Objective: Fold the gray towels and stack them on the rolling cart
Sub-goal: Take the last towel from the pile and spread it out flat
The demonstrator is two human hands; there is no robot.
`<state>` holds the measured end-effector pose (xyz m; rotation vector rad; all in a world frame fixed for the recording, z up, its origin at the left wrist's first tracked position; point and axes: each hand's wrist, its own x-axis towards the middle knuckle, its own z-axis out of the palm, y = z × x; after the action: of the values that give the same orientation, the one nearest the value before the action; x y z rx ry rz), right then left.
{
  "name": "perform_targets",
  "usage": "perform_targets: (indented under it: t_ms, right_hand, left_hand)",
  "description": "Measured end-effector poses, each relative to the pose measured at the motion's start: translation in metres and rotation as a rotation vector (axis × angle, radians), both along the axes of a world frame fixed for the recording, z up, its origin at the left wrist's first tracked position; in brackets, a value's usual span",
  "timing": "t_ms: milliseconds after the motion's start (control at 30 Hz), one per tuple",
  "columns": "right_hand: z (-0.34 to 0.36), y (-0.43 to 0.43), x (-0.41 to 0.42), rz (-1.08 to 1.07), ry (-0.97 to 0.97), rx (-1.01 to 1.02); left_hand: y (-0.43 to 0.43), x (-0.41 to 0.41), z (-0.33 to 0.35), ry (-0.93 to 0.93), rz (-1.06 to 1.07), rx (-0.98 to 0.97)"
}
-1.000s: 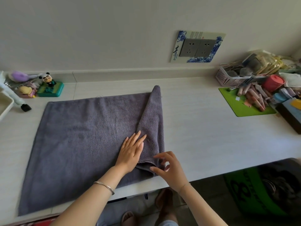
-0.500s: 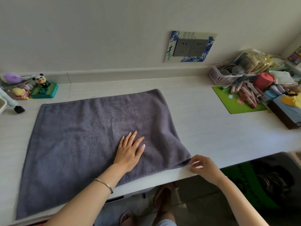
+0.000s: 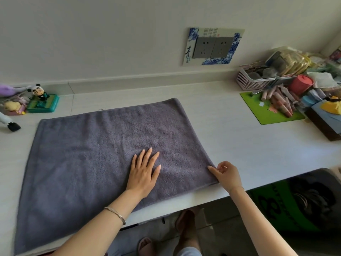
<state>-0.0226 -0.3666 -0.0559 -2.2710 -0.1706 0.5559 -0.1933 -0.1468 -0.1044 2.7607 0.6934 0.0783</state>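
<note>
A gray towel (image 3: 92, 163) lies spread flat on the white counter (image 3: 239, 145), its near edge along the counter's front. My left hand (image 3: 144, 171) presses flat on the towel right of its middle, fingers straight and spread. A thin bracelet sits on that wrist. My right hand (image 3: 226, 175) is at the towel's near right corner, one digit stretched onto the cloth and the others curled, pinching the corner. No rolling cart is in view.
A panda figurine on a green box (image 3: 43, 103) and small toys stand at the back left. A green mat (image 3: 265, 112), pink basket (image 3: 252, 80), red cup (image 3: 299, 84) and clutter fill the back right. A wall socket (image 3: 214, 47) is above. A dark bag (image 3: 304, 200) sits below the counter.
The right flap of the towel was unfolded and pulled out to the right by my right hand, so the towel lies fully flat. My left hand kept pressing in place.
</note>
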Motion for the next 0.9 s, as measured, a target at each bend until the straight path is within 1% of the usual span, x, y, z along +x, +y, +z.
perform_targets:
  t_ms: [100,167,233,267,333,367,400,467,567,633,700,800,900]
  right_hand:
    - [-0.004,0.01,-0.004,0.043,-0.205,-0.136]
    - [-0.01,0.033,-0.008,0.137,-0.381,-0.109]
    - [-0.016,0.062,-0.014,0.331,-0.503,-0.068]
    - [-0.021,0.076,-0.017,0.449,-0.544,-0.079]
    - [-0.031,0.1,-0.022,0.687,-0.597,-0.149]
    - [-0.037,0.107,-0.021,0.772,-0.606,-0.193]
    - [-0.042,0.11,-0.015,0.802,-0.614,-0.227]
    - [-0.047,0.105,0.003,0.715,-0.612,-0.29]
    - [-0.047,0.097,0.041,0.539,-0.502,-0.365]
    - [-0.044,0.097,0.058,0.465,-0.432,-0.414]
    - [-0.039,0.105,0.063,0.44,-0.462,-0.375]
    - [-0.031,0.139,0.06,0.58,-0.548,-0.234]
    - [-0.032,0.179,0.055,0.769,-0.592,-0.193]
  left_hand:
    - [0.005,0.009,0.0,0.002,0.037,-0.011]
    - [0.012,0.018,0.003,0.004,0.078,-0.013]
    - [0.02,0.027,0.005,0.026,0.118,-0.003]
    - [0.024,0.03,0.005,0.047,0.139,0.001]
    - [0.031,0.034,0.003,0.095,0.18,0.015]
    - [0.033,0.034,0.002,0.111,0.195,0.025]
    - [0.035,0.035,0.001,0.125,0.206,0.03]
    - [0.034,0.035,0.0,0.142,0.201,0.032]
    - [0.035,0.037,0.0,0.146,0.187,0.034]
    - [0.041,0.038,-0.001,0.144,0.192,0.032]
    - [0.054,0.041,0.001,0.138,0.242,0.017]
    - [0.085,0.051,0.004,0.129,0.353,0.004]
    - [0.104,0.064,0.004,0.17,0.36,0.015]
